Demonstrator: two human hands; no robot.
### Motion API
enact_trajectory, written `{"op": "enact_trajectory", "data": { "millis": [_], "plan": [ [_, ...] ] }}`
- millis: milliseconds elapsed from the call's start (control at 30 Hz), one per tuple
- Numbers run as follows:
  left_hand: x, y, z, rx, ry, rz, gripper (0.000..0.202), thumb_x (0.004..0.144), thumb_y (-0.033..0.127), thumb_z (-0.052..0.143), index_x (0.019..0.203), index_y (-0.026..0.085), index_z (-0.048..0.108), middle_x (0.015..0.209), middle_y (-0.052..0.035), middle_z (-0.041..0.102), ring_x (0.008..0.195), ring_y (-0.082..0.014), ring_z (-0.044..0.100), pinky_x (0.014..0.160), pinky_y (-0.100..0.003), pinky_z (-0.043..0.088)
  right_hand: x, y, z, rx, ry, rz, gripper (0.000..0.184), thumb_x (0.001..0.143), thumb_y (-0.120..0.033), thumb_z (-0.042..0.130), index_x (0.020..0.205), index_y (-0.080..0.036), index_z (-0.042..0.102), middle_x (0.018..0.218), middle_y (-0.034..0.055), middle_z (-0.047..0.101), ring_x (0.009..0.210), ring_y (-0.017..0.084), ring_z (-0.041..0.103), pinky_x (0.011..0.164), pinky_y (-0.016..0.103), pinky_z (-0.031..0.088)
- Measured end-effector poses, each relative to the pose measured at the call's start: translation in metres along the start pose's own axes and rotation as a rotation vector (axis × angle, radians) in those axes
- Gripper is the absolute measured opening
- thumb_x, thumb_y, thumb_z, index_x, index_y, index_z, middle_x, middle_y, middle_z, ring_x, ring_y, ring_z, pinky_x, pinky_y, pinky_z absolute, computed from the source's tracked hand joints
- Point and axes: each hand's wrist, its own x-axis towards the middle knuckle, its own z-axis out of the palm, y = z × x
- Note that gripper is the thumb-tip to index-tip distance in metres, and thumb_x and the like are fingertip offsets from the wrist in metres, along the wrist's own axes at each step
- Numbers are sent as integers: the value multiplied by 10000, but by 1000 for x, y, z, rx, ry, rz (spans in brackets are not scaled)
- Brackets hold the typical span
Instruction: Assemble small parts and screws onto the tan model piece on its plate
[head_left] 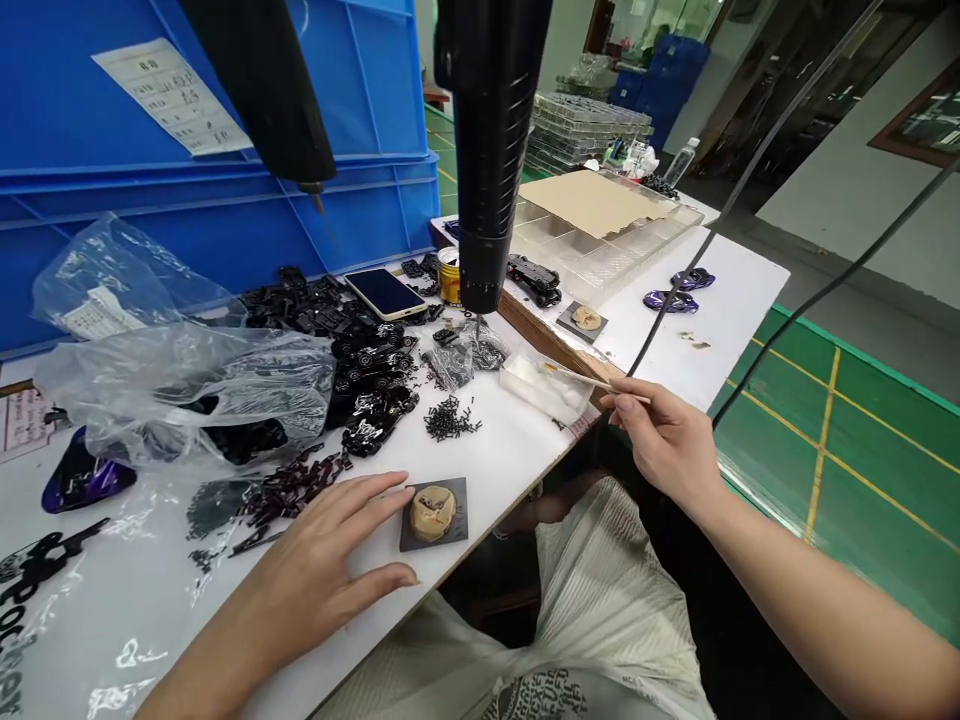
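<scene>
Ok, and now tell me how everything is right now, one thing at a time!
Right hand, pinching a thin stick
Left hand, open, resting beside a dark pad
Phone, lying face up, screen dark
Plastic bag, crumpled
Clear tray, partly covered by cardboard

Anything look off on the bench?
Small black screws lie loose in a heap on the white workbench, outside any bag or tray. A smartphone also sits among the black model car parts, which looks out of place.
</scene>
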Motion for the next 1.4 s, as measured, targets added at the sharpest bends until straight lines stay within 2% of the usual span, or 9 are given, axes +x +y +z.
{"op": "enact_trajectory", "data": {
  "millis": [200, 333, 467, 633, 800, 1000, 1133, 1200, 1400],
  "plan": [
    [0, 0, 0, -42, 4, -3, 616, 963, 649, 642, 1467, 298, 592, 1497, -78, 633, 1307, -312, 648, 1096, -430, 544, 12, -3, 6, -15, -72, -9, 341, 1009, -534, 628, 1132, -248, 767, 887, 40, 795, 705, 174, 723, 712, 347, 616],
    [1, 2, 1, -46, 2, -1, 595, 980, 647, 615, 1462, 299, 591, 1504, -70, 624, 1315, -303, 636, 1102, -425, 529, 10, -1, 3, -1, -48, 15, 358, 1008, -541, 636, 1152, -234, 752, 916, 53, 799, 729, 176, 730, 680, 330, 613],
    [6, 11, 1, -65, -1, -7, 571, 1020, 637, 549, 1446, 259, 602, 1443, -88, 665, 1289, -290, 645, 1075, -411, 530, 0, 0, -2, -27, -83, 3, 327, 1010, -515, 651, 1166, -246, 752, 942, 53, 804, 738, 168, 736, 688, 323, 627],
    [11, 21, -2, -143, -29, -38, 584, 1042, 625, 512, 1422, 193, 613, 1431, -127, 665, 1331, -297, 608, 1153, -457, 474, -8, 0, -5, -85, 37, -102, 271, 998, -431, 696, 1157, -227, 776, 935, 70, 801, 737, 170, 745, 711, 326, 645],
    [9, 19, 1, -145, 24, -52, 541, 1038, 604, 536, 1381, 199, 642, 1417, -123, 670, 1315, -318, 606, 1144, -489, 471, -7, 9, 5, -36, -50, -53, 310, 1002, -461, 687, 1201, -234, 758, 988, 76, 807, 767, 168, 754, 726, 326, 651],
    [10, 15, 5, -113, 51, -1, 549, 1043, 589, 535, 1429, 205, 603, 1394, -126, 679, 1267, -324, 641, 1107, -493, 477, -13, 6, 12, 28, 14, -43, 296, 995, -464, 697, 1179, -239, 754, 983, 70, 813, 752, 169, 758, 698, 323, 654],
    [11, 14, 6, -93, 57, 11, 542, 1038, 597, 541, 1421, 218, 597, 1394, -120, 679, 1256, -326, 649, 1088, -494, 485, -31, -12, -3, 37, 183, -104, 213, 992, -381, 715, 1110, -211, 763, 898, 55, 811, 684, 167, 749, 645, 312, 646],
    [11, 13, 8, -85, 59, 20, 528, 1040, 591, 541, 1425, 233, 583, 1397, -115, 678, 1255, -326, 650, 1082, -498, 487, -42, -18, -16, 21, 226, -146, 169, 988, -327, 720, 1098, -206, 764, 865, 46, 805, 683, 176, 752, 638, 316, 637],
    [8, 9, 15, -130, 70, -2, 531, 1008, 578, 600, 1470, 320, 562, 1427, -69, 670, 1267, -333, 652, 1122, -508, 485, -58, -16, -48, -186, 161, -293, 141, 998, -234, 660, 1106, -238, 751, 828, 36, 770, 726, 195, 738, 600, 322, 571]
  ]
}}
